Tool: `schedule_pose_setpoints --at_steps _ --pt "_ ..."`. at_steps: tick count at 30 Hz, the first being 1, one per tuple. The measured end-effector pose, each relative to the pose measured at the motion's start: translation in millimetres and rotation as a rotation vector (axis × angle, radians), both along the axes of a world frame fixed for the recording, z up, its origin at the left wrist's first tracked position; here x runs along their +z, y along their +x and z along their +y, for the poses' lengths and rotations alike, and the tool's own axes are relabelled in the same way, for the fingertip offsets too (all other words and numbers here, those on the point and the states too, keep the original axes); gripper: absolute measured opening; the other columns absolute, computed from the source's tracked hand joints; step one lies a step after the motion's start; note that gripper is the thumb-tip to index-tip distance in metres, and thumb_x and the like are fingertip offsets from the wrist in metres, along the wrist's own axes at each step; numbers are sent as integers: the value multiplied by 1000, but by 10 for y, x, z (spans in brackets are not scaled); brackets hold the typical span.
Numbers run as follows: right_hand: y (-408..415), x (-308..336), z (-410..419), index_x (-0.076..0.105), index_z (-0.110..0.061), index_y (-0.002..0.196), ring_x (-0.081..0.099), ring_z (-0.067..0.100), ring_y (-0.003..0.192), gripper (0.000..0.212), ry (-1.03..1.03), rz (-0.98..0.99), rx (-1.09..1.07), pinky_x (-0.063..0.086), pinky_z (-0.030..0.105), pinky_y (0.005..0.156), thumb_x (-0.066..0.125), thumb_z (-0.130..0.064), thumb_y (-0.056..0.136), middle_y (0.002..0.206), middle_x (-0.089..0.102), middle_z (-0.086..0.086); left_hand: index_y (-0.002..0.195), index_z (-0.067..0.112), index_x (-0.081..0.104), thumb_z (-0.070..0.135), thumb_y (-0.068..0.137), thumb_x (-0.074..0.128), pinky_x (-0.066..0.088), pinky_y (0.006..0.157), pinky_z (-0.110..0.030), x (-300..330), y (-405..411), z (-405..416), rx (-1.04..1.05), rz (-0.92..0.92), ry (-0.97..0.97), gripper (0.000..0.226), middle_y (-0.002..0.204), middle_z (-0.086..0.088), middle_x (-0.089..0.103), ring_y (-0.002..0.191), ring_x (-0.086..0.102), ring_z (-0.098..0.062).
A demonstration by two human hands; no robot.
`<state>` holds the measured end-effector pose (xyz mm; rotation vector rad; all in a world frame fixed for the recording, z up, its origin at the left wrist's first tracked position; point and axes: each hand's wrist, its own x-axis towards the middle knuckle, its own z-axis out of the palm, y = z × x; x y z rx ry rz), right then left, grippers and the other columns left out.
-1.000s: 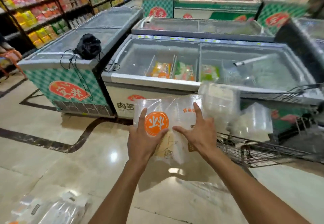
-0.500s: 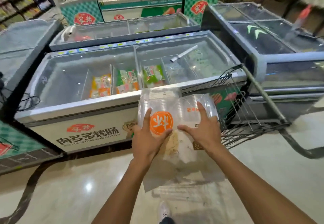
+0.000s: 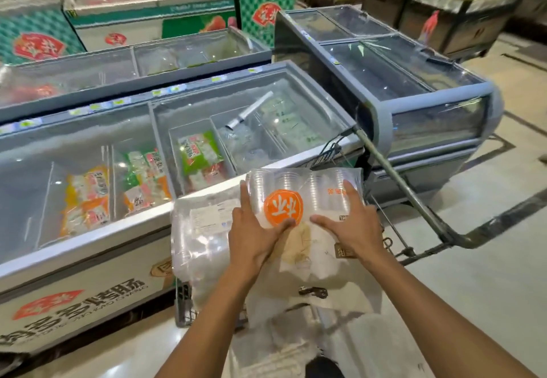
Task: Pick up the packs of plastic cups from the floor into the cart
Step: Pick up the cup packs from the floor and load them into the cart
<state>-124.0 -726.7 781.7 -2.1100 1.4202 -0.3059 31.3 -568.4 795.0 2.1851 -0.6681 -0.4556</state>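
A person's left hand [image 3: 254,238] and right hand [image 3: 352,226] are gripping one clear pack of plastic cups [image 3: 305,200] bearing an orange logo, fingers curled round its sides, holding it above a wire cart [image 3: 414,208]. A second pack [image 3: 204,235] is lying in the cart just beside it. Several glass-topped chest freezers are standing around, the nearest freezer [image 3: 88,247] touching the cart.

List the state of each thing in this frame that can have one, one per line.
Left hand: holds the pack, thumb on its orange logo.
Right hand: holds the pack's right side.
Pack of plastic cups: sealed, held over the cart.
Cart: already holds another clear pack.
Chest freezer: glass lids closed.
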Motion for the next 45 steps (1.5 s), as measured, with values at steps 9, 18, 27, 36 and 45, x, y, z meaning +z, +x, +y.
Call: schedule_pose_setpoints --at_steps 9,18,27,36,45 --pt "390 -321 -1340 13 -50 159 37 43 144 127 218 -74 105 38 52 114 67 -94 54 156 30 28 112 26 62 84 45 85 55 91 -46 -250 520 -1187 175 236 -144 91 114 -5 67 104 65 -23" --pt "730 -613 -1998 24 -46 159 28 36 151 115 463 -139 195 28 51 120 58 -97 62 169 8 7 138 64 45 75 86 58 33 109 -38 -316 710 -1572 38 599 -293 55 153 34 35 139 37 1" --pt "951 -773 -2117 34 -43 158 30 16 152 104 492 -212 276 25 46 123 34 -101 73 166 33 -7 146 52 48 67 78 78 34 110 -30 -414 818 -1882 50 586 -412 76 153 24 40 143 37 -3" --pt "1186 -527 -2210 18 -67 151 44 11 144 79 504 -324 364 39 47 117 58 -82 84 159 37 -26 151 55 38 62 87 72 27 109 -29 -762 612 -2303 33 417 -265 74 156 17 35 138 32 0" --pt "1184 -821 -2659 0 -51 161 50 33 139 90 223 -27 382 40 43 112 60 -63 94 165 35 -9 153 54 33 40 104 52 33 118 -39 -1148 595 -2930 -108 288 -44 54 157 -12 34 145 33 -27"
